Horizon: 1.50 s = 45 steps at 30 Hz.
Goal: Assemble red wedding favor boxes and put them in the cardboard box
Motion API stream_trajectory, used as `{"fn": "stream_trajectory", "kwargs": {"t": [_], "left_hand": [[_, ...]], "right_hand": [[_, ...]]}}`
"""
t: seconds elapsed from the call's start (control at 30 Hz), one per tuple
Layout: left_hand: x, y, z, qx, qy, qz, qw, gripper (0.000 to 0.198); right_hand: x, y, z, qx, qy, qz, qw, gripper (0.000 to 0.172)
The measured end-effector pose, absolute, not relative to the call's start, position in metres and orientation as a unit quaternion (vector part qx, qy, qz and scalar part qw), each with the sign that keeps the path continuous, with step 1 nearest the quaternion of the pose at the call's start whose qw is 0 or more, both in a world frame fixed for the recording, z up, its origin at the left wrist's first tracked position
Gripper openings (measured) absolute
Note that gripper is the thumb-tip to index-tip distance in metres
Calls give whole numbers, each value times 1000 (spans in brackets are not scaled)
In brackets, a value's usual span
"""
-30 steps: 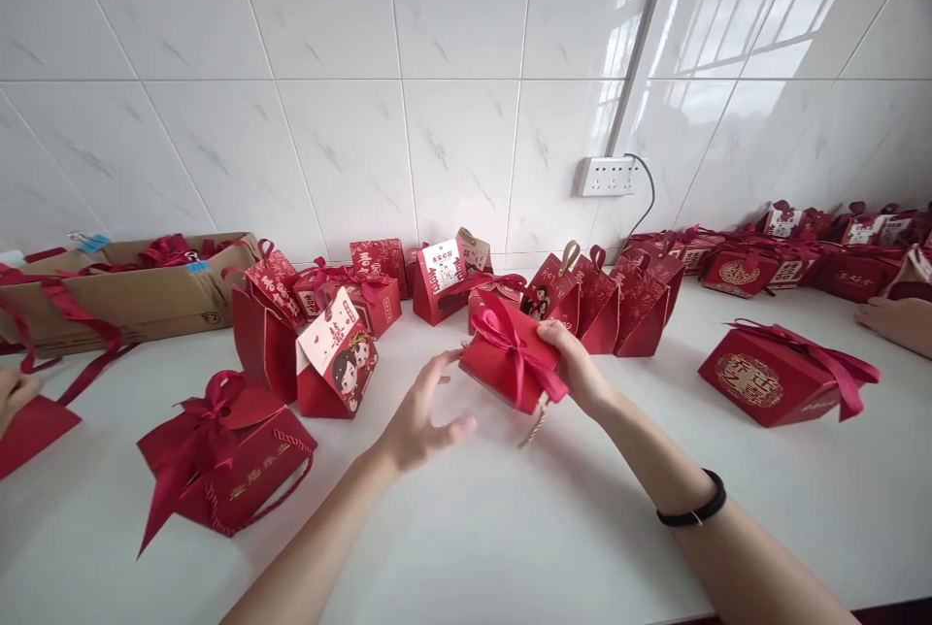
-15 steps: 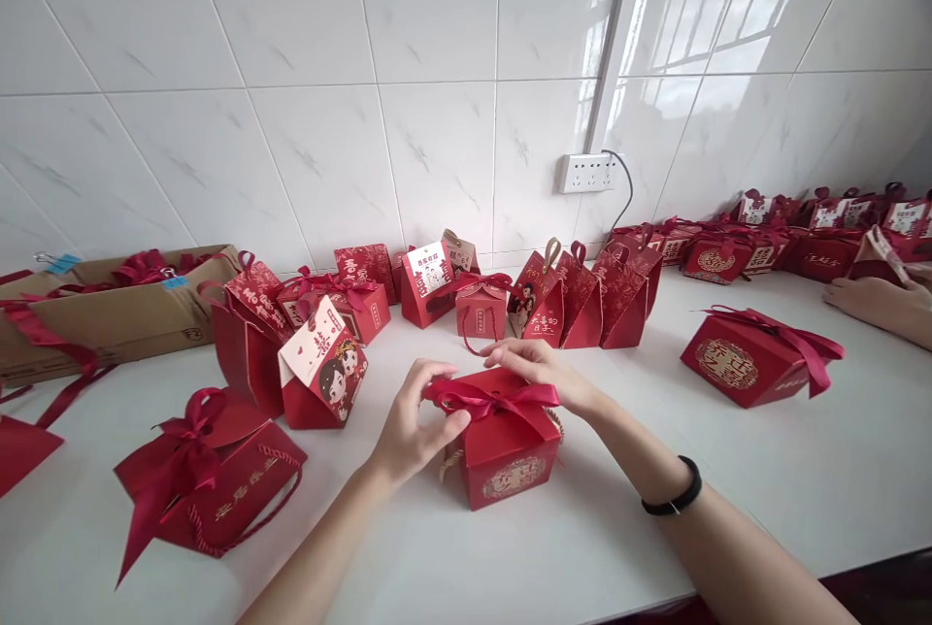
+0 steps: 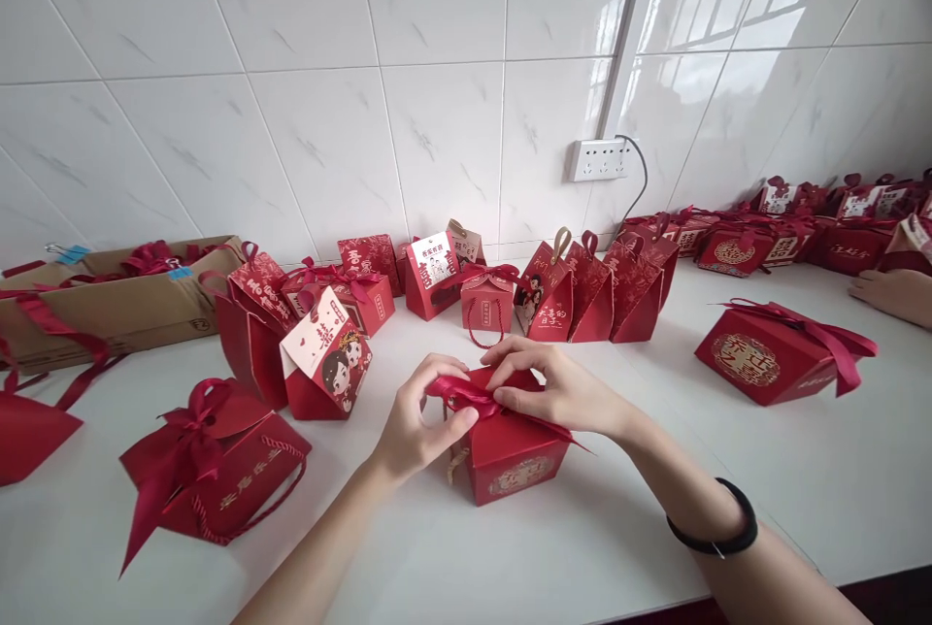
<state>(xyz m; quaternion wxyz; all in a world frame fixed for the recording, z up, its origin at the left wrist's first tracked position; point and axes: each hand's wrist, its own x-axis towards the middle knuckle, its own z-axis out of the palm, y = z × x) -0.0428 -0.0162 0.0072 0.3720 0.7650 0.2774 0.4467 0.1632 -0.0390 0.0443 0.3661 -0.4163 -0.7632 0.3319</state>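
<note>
A red gift box [image 3: 518,468] with a gold round emblem on its front stands on the white table before me. Across its top lies a shiny red ribbon bow [image 3: 460,393]. My left hand [image 3: 416,423] is closed on the bow's left loop, thumb in front and fingers behind. From the right, my right hand [image 3: 557,388] reaches over the lid, its thumb and fingers pinching the ribbon near the knot. A ribbon tail sticks out below my right hand. A twisted gold cord shows at the box's left side; the far side of the lid is partly hidden by my hands.
Left of me sits another red box [image 3: 240,484] with a bow and cord handle. Behind are a cartoon-printed box [image 3: 327,363], several tented red boxes [image 3: 548,300] and a cardboard carton [image 3: 109,319]. At right are a bowed box [image 3: 776,363] and another person's hand [image 3: 892,293].
My right hand has moved from behind the box onto the ribbon and now pinches it. The bow's right loop is no longer spread out. My left hand keeps its hold.
</note>
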Motion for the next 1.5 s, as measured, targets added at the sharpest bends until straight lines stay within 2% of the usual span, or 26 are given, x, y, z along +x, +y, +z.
{"fn": "stream_trajectory", "kwargs": {"t": [0.33,0.4,0.5,0.57,0.67,0.7,0.77,0.9,0.93,1.2,1.37,1.5], "left_hand": [[-44,-14,4,774,258,460,350,14],[-44,-15,4,776,262,465,335,18],[-44,-16,2,780,275,483,288,32],[-44,-17,2,795,246,509,222,38],[-42,-21,6,823,161,535,99,38],[-40,-23,8,831,146,533,61,37],[-35,-29,13,843,138,520,0,34],[-23,-38,16,845,176,503,-49,31],[-21,-40,16,844,188,500,-47,31],[-24,-40,13,845,211,491,-9,25],[-22,-42,15,840,211,499,-14,24],[-22,-43,15,837,217,501,-29,23]], "right_hand": [[177,-37,54,-385,-732,402,394,15],[188,-37,57,-363,-743,401,393,16],[201,-41,64,-335,-792,392,327,16],[205,-44,67,-326,-819,389,267,30],[203,-49,70,-330,-834,389,208,66],[202,-50,70,-337,-834,389,200,69],[199,-52,70,-353,-827,387,205,61],[195,-48,66,-377,-789,400,273,15],[195,-46,65,-381,-782,400,288,10],[189,-39,59,-432,-759,331,357,24],[184,-40,58,-452,-718,352,396,26],[183,-38,55,-417,-692,368,460,27]]}}
